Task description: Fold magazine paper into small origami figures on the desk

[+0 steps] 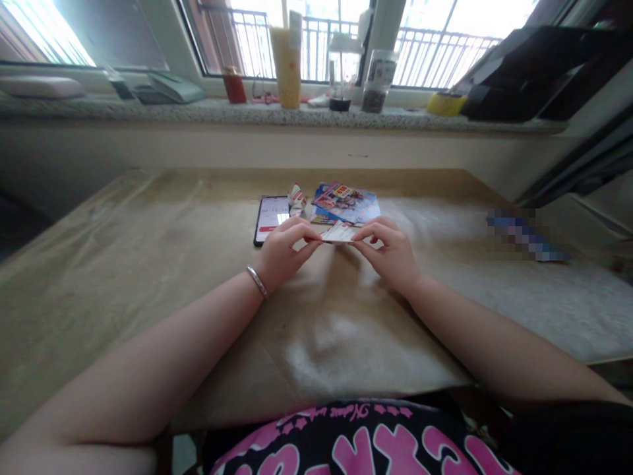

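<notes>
Both my hands meet over the middle of the paper-covered table (pixel 148 264). My left hand (pixel 284 251), with a silver bracelet at the wrist, pinches the left end of a small folded printed paper (pixel 339 233). My right hand (pixel 390 251) pinches its right end. The paper is held just above the table. Right behind it lies a stack of colourful printed sheets (pixel 346 201), with a small folded paper piece (pixel 297 197) standing beside the stack. A phone (pixel 270 218) with a lit screen lies to the left of these.
A stone window sill (pixel 198 113) runs along the back with a red cup (pixel 234 86), a tall yellow drink (pixel 287 63), a jar (pixel 378 82) and a black case (pixel 534 72). A blurred blue object (pixel 524 234) lies on the table's right side.
</notes>
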